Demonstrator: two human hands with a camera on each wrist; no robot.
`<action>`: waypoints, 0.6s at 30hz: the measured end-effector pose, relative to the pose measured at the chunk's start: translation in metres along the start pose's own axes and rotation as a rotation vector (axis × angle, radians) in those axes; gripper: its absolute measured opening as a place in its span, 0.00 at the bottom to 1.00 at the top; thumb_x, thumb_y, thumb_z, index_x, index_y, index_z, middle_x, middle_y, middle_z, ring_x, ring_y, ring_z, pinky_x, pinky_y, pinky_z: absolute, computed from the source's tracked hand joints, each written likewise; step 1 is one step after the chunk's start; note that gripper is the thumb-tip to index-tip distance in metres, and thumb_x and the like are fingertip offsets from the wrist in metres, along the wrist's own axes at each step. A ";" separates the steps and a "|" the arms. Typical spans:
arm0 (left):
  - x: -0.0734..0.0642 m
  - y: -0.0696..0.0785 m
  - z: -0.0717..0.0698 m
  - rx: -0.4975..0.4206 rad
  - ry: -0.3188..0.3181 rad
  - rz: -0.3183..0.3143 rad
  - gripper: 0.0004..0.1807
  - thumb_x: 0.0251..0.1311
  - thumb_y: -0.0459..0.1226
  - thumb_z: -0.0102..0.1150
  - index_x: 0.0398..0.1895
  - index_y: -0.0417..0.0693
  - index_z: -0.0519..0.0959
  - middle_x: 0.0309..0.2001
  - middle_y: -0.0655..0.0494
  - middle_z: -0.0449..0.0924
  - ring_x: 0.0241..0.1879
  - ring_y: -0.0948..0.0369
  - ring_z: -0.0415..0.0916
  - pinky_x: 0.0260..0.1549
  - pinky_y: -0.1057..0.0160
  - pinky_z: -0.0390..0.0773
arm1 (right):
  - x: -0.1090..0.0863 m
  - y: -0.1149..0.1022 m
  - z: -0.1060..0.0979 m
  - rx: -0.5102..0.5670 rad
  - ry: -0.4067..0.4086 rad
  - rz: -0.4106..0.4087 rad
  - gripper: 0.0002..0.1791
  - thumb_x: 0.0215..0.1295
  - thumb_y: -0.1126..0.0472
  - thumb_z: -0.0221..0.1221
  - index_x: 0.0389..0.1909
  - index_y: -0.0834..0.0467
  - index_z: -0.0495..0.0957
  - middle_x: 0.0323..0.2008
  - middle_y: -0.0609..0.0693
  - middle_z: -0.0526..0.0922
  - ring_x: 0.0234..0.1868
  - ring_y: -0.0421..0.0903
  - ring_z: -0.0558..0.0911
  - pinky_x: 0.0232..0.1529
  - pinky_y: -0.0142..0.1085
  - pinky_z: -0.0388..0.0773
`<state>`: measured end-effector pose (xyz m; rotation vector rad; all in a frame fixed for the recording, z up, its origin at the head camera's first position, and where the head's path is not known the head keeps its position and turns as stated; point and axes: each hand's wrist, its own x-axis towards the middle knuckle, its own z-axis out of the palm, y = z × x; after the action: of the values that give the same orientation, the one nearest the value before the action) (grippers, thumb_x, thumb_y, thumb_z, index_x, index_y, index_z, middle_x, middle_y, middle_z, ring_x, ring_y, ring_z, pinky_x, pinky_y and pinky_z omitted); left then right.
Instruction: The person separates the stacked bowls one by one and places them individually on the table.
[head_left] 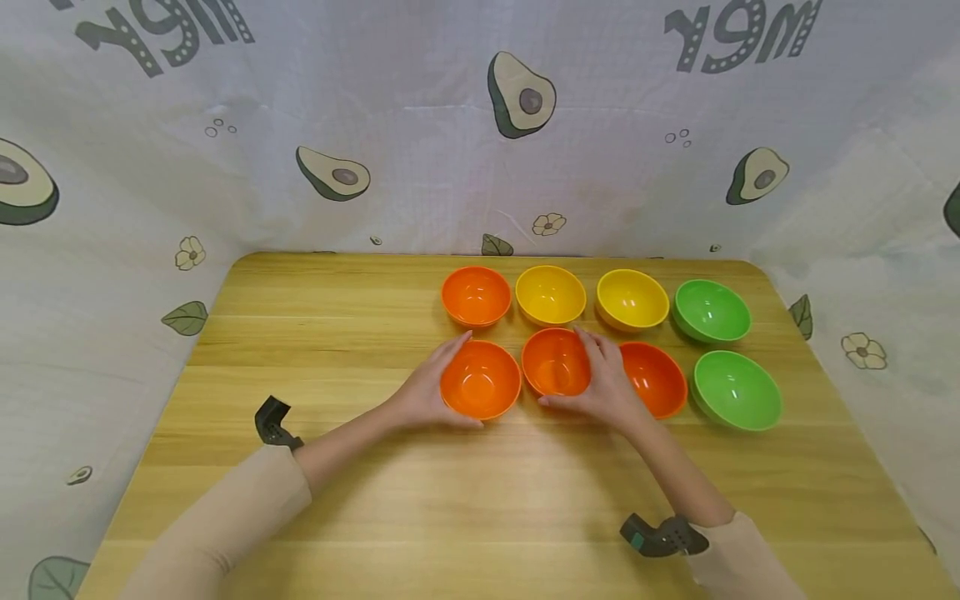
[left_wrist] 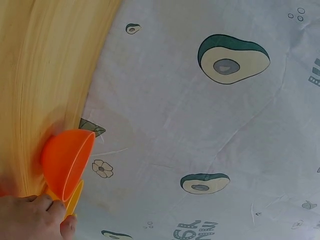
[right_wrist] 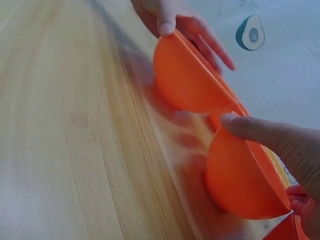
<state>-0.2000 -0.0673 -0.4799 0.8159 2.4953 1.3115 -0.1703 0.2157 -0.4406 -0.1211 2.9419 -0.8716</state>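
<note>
In the head view, my left hand (head_left: 424, 393) grips a bright orange bowl (head_left: 481, 382) from its left side, thumb on the near rim and fingers on the far rim. Beside it, a slightly darker orange bowl (head_left: 557, 363) is held by my right hand (head_left: 606, 385), whose fingers span its right side. The right wrist view shows both orange bowls upright, close to the tabletop, with my right thumb (right_wrist: 275, 134) on the rim of the nearer one. My left hand (left_wrist: 32, 217) partly shows in the left wrist view; its bowl is hidden there.
Behind the held bowls stands a row: an orange bowl (head_left: 476, 297), a yellow bowl (head_left: 551, 296), another yellow bowl (head_left: 632, 300) and a green bowl (head_left: 711, 311). Right of my right hand are a red-orange bowl (head_left: 654, 380) and a green bowl (head_left: 737, 391). An avocado-print cloth (head_left: 420, 100) borders the wooden table (head_left: 315, 333).
</note>
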 end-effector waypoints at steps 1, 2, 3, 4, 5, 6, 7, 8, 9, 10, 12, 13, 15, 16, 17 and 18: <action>0.001 -0.001 0.000 -0.004 0.003 -0.001 0.67 0.26 0.53 0.78 0.73 0.58 0.46 0.69 0.53 0.51 0.65 0.51 0.58 0.58 0.45 0.66 | 0.000 0.000 0.000 0.001 -0.002 0.002 0.64 0.33 0.36 0.72 0.70 0.56 0.49 0.64 0.64 0.54 0.63 0.62 0.56 0.56 0.62 0.64; 0.002 -0.001 -0.001 -0.002 0.007 0.001 0.67 0.26 0.53 0.78 0.73 0.58 0.46 0.69 0.52 0.51 0.65 0.51 0.58 0.58 0.45 0.66 | 0.000 0.000 0.000 0.001 -0.004 0.004 0.64 0.33 0.36 0.72 0.70 0.56 0.49 0.64 0.64 0.54 0.63 0.62 0.56 0.56 0.62 0.64; 0.003 -0.002 -0.001 0.000 0.010 0.004 0.67 0.26 0.53 0.78 0.73 0.58 0.46 0.69 0.52 0.51 0.65 0.50 0.57 0.58 0.44 0.65 | 0.000 0.000 0.000 0.000 -0.006 0.006 0.64 0.33 0.36 0.72 0.70 0.56 0.49 0.65 0.65 0.54 0.63 0.62 0.56 0.56 0.62 0.64; 0.004 -0.002 -0.001 0.002 0.014 0.005 0.67 0.26 0.53 0.78 0.73 0.58 0.46 0.70 0.52 0.51 0.65 0.50 0.58 0.58 0.44 0.65 | 0.000 0.000 0.000 0.000 -0.007 0.007 0.64 0.33 0.36 0.72 0.70 0.56 0.49 0.65 0.65 0.54 0.63 0.62 0.56 0.56 0.62 0.64; 0.005 -0.003 -0.001 0.004 0.017 0.010 0.67 0.26 0.53 0.78 0.73 0.58 0.46 0.70 0.51 0.51 0.65 0.50 0.58 0.58 0.45 0.65 | 0.001 0.001 0.000 -0.001 -0.007 0.008 0.64 0.33 0.36 0.72 0.70 0.56 0.49 0.65 0.64 0.53 0.63 0.62 0.56 0.56 0.62 0.64; 0.005 -0.004 -0.002 0.006 0.019 0.011 0.67 0.26 0.53 0.78 0.73 0.58 0.46 0.70 0.51 0.51 0.65 0.50 0.58 0.58 0.45 0.65 | 0.001 0.001 0.000 -0.001 -0.007 0.008 0.65 0.33 0.36 0.72 0.70 0.56 0.49 0.65 0.64 0.53 0.63 0.62 0.56 0.56 0.62 0.64; 0.006 -0.004 -0.002 0.008 0.021 0.012 0.67 0.26 0.53 0.78 0.73 0.58 0.46 0.70 0.51 0.51 0.65 0.50 0.57 0.59 0.45 0.64 | 0.001 0.001 0.001 -0.004 -0.006 0.008 0.65 0.33 0.36 0.72 0.70 0.56 0.49 0.65 0.64 0.53 0.63 0.62 0.56 0.56 0.62 0.64; 0.007 -0.005 -0.002 0.010 0.022 0.013 0.67 0.26 0.53 0.78 0.73 0.58 0.46 0.70 0.51 0.50 0.65 0.50 0.57 0.59 0.45 0.64 | 0.001 0.001 0.001 -0.006 -0.005 0.007 0.65 0.33 0.36 0.72 0.70 0.56 0.49 0.65 0.64 0.54 0.64 0.62 0.56 0.56 0.62 0.64; 0.007 -0.005 -0.003 0.008 0.023 0.011 0.67 0.27 0.53 0.78 0.73 0.59 0.46 0.70 0.52 0.50 0.66 0.50 0.57 0.59 0.45 0.64 | 0.001 0.001 0.001 -0.006 -0.003 0.006 0.65 0.33 0.36 0.72 0.70 0.56 0.49 0.65 0.64 0.54 0.64 0.62 0.56 0.56 0.62 0.64; 0.007 -0.006 -0.003 0.008 0.023 0.010 0.67 0.27 0.53 0.78 0.73 0.59 0.46 0.70 0.52 0.50 0.66 0.50 0.57 0.59 0.45 0.64 | 0.002 0.001 0.001 -0.007 -0.001 0.003 0.65 0.32 0.36 0.72 0.70 0.56 0.49 0.65 0.64 0.54 0.64 0.62 0.56 0.56 0.62 0.64; 0.008 -0.007 -0.004 0.007 0.024 0.005 0.67 0.27 0.53 0.78 0.73 0.59 0.46 0.70 0.52 0.50 0.66 0.51 0.56 0.60 0.45 0.63 | 0.002 0.001 0.001 -0.006 0.000 0.005 0.65 0.32 0.35 0.72 0.70 0.56 0.48 0.65 0.64 0.54 0.64 0.62 0.56 0.56 0.62 0.64; 0.008 -0.008 -0.004 0.007 0.027 0.006 0.67 0.27 0.53 0.78 0.73 0.58 0.46 0.70 0.52 0.50 0.66 0.51 0.56 0.60 0.45 0.63 | 0.002 0.001 0.001 -0.005 0.000 0.006 0.66 0.32 0.35 0.72 0.70 0.56 0.48 0.65 0.64 0.54 0.64 0.62 0.56 0.56 0.62 0.64; 0.009 -0.009 -0.004 0.003 0.033 0.007 0.67 0.27 0.53 0.78 0.73 0.57 0.46 0.70 0.53 0.51 0.66 0.51 0.56 0.60 0.45 0.63 | 0.001 0.001 0.001 -0.004 0.001 0.007 0.66 0.32 0.35 0.71 0.70 0.56 0.47 0.65 0.64 0.54 0.64 0.62 0.56 0.56 0.62 0.64; 0.009 -0.010 -0.004 0.000 0.037 0.005 0.67 0.26 0.53 0.78 0.73 0.57 0.46 0.70 0.53 0.51 0.66 0.52 0.56 0.60 0.45 0.63 | 0.002 0.001 0.001 -0.004 0.002 0.006 0.67 0.32 0.34 0.71 0.70 0.56 0.47 0.65 0.64 0.55 0.64 0.62 0.56 0.56 0.62 0.64; 0.009 -0.010 -0.004 -0.005 0.040 0.004 0.67 0.26 0.53 0.78 0.73 0.57 0.46 0.70 0.54 0.51 0.66 0.52 0.56 0.60 0.46 0.63 | 0.002 0.001 0.001 -0.005 0.003 0.006 0.67 0.32 0.34 0.71 0.70 0.56 0.46 0.65 0.64 0.55 0.64 0.61 0.56 0.57 0.62 0.64; 0.010 -0.011 -0.004 -0.007 0.042 0.005 0.67 0.26 0.52 0.78 0.73 0.56 0.46 0.70 0.54 0.52 0.66 0.52 0.57 0.60 0.46 0.63 | 0.002 0.001 0.001 -0.006 0.003 0.005 0.67 0.31 0.34 0.71 0.70 0.56 0.46 0.65 0.63 0.55 0.64 0.61 0.56 0.57 0.62 0.64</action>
<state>-0.2137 -0.0694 -0.4855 0.8022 2.5207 1.3518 -0.1718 0.2159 -0.4418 -0.1132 2.9470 -0.8631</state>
